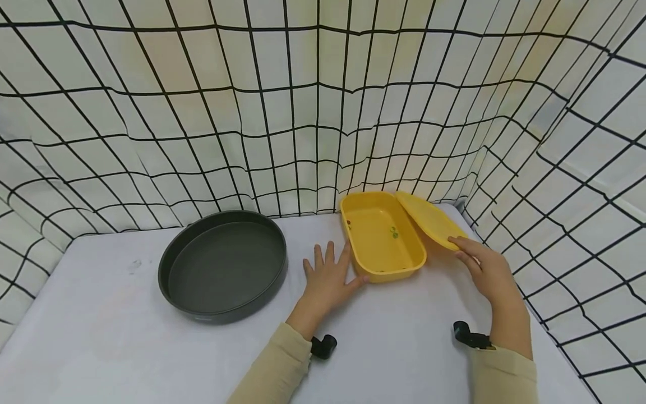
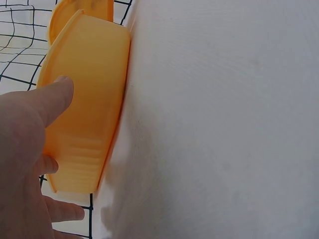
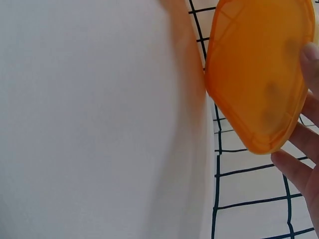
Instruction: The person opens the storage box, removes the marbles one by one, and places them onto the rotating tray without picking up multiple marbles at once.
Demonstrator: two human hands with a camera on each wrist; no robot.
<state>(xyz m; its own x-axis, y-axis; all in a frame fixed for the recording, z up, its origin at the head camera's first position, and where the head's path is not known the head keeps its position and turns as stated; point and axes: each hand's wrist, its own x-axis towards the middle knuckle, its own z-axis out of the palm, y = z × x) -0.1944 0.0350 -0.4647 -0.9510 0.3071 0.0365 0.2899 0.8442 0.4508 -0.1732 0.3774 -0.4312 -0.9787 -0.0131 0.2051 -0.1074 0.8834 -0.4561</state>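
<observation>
A yellow rectangular container (image 1: 386, 252) with rounded corners sits on the white surface without its cover on; a small green patch shows on its inner floor. Its near left corner is beside my left hand (image 1: 328, 280), whose fingers are spread, the thumb at the container's wall (image 2: 84, 109). Tilted at the container's right side is a matching yellow lid (image 1: 431, 219). My right hand (image 1: 484, 269) pinches the lid's near edge between thumb and fingers. In the right wrist view the lid (image 3: 259, 74) stands slanted over the surface, fingers along its rim.
A round dark grey pan (image 1: 224, 266) lies left of my left hand. Behind the white table (image 1: 101, 303) and along its right side runs white cloth with a black grid (image 1: 318, 163), close to the container and lid.
</observation>
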